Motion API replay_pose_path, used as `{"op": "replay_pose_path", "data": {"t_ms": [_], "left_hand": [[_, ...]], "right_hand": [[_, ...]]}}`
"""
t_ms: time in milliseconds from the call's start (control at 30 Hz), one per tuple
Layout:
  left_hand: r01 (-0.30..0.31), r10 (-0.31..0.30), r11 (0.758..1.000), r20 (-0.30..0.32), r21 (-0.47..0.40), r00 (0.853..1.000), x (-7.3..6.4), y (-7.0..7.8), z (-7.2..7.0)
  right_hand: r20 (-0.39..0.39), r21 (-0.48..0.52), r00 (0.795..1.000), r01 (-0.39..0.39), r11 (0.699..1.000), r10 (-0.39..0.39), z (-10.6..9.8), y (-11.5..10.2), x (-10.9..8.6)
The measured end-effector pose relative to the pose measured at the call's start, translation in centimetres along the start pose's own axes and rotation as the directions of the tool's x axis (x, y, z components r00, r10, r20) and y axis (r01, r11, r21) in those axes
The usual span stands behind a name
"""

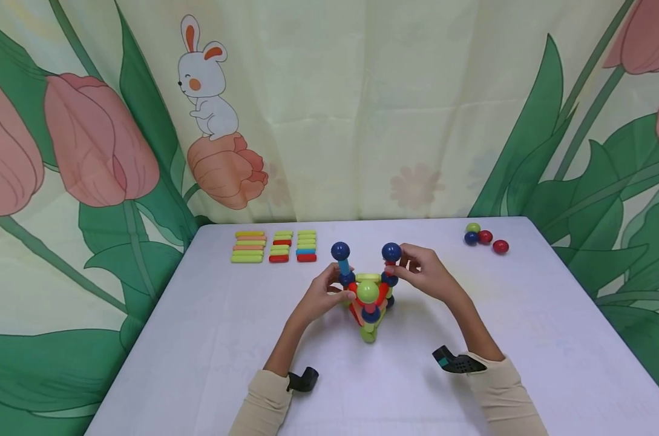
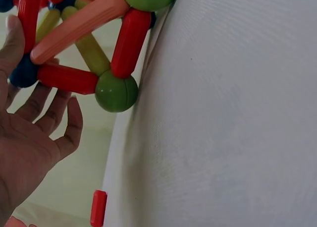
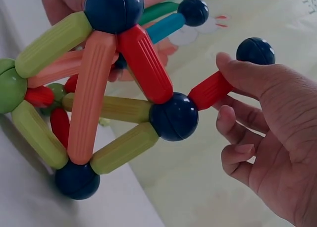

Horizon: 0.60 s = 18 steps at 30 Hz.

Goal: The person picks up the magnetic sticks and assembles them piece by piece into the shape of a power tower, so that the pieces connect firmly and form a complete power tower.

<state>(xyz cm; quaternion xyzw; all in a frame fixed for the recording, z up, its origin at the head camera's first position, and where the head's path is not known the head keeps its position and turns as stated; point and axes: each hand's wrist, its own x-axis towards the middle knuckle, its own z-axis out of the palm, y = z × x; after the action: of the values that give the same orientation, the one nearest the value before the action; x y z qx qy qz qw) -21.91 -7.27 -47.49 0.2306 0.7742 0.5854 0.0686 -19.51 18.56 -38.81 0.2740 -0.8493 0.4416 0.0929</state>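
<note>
Pinching a short red rod between thumb and forefinger, the person's right hand is nearly closed at the fingertips, its other fingers loosely bent below. A dark blue ball caps the rod just above the thumb. The left hand grips the opposite side, thumb to the front and fingers bent behind a dark blue corner ball.

Between the two hands is the structure they hold, a frame of ribbed rods joined by balls, with a light green ball nearest the person. A blue rod rises on its left side, topped by another dark blue ball; the red rod rises on the right. Whether the base bears fully on the table is hard to tell.

White cloth covers the table. Near its far edge, to the left, loose rods lie in three columns, green, yellow, coral, red and blue among them. Toward the far right sit four loose balls: one green, one blue and two red. Behind hangs a pale curtain, printed with tulips and a white rabbit.
</note>
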Motion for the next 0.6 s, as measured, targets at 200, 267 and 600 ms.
{"op": "replay_pose_path", "data": {"t_ms": [200,267,600], "left_hand": [[-0.010,0.009,0.999,0.018,0.042,1.000,0.0,0.1,0.1],[-0.009,0.008,0.998,0.024,0.055,1.000,-0.1,0.2,0.1],[0.005,-0.009,0.995,0.033,0.104,0.999,-0.2,0.7,0.1]], "right_hand": [[0.016,0.006,1.000,-0.025,1.000,0.025,0.3,2.4,-0.1],[0.040,0.016,0.999,-0.029,0.999,0.028,0.3,3.0,-0.2],[0.257,-0.022,0.958,-0.128,0.991,0.130,-0.1,4.4,-0.7]]}}
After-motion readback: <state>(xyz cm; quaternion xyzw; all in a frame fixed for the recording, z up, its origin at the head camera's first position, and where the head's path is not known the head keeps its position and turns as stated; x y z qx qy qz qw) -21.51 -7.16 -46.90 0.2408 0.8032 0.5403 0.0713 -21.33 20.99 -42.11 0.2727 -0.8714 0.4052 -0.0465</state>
